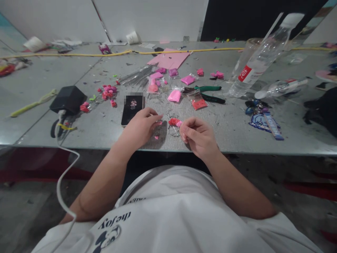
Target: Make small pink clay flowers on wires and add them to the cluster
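Note:
A thin wire ring [174, 131] with red and pink clay pieces [173, 121] along its upper part is between my hands, near the table's front edge. From the left, my left hand [139, 128] reaches in with thumb and fingers closed around a small pink bit of clay [158, 123]. Another pink scrap [156, 137] lies just below those fingers. My right hand [197, 135] is pinched at the ring's right side, its fingertips touching or very near it. What is between those fingertips is hidden.
Behind my left hand lies a phone [132, 107]. Small bags of coloured clay [174, 95] and green-handled pliers [210, 93] are further back. A black adapter [67, 99] with a white cable stands left; a plastic bottle [259, 63] stands right, near a keychain [265, 123].

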The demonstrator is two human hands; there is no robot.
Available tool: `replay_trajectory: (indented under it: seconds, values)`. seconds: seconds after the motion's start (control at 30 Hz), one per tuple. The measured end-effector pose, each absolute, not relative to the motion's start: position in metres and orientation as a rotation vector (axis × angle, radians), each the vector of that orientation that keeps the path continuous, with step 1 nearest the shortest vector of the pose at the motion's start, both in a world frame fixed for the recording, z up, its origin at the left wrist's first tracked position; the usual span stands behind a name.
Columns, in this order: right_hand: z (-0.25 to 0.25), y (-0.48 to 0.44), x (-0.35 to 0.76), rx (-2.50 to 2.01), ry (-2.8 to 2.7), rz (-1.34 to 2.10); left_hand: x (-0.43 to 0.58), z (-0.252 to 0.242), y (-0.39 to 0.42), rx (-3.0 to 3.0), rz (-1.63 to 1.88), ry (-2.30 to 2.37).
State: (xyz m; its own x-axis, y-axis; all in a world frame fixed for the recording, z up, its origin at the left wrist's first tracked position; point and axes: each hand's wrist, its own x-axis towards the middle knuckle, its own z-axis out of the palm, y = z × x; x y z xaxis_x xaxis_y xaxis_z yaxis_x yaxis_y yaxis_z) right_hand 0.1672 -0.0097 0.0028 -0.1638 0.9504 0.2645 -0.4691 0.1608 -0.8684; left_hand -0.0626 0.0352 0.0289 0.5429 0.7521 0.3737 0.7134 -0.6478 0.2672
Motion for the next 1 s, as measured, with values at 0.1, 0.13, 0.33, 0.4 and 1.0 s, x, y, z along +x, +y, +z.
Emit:
replay_trajectory:
  seconds: [0.1, 0.13, 0.33, 0.4, 1.0]
  values:
    - [0.002, -0.01, 0.168, -0.603, -1.128, 1.372, -0.056, 0.03, 0.043, 2.652, 0.644, 1.289]
    - [0.002, -0.01, 0.168, -0.607, -1.137, 1.365, -0.055, 0.032, 0.043, 2.611, 0.666, 1.29]
    - [0.005, -0.016, 0.161, -0.737, -1.311, 1.079, -0.046, 0.045, 0.005, 2.001, 1.104, 1.24]
    - [0.006, -0.019, 0.158, -0.758, -1.447, 0.924, -0.04, 0.045, -0.01, 1.816, 1.168, 1.103]
    - [0.008, -0.022, 0.16, -0.73, -1.691, 0.669, -0.043, 0.041, -0.018, 2.317, 1.211, 0.869]
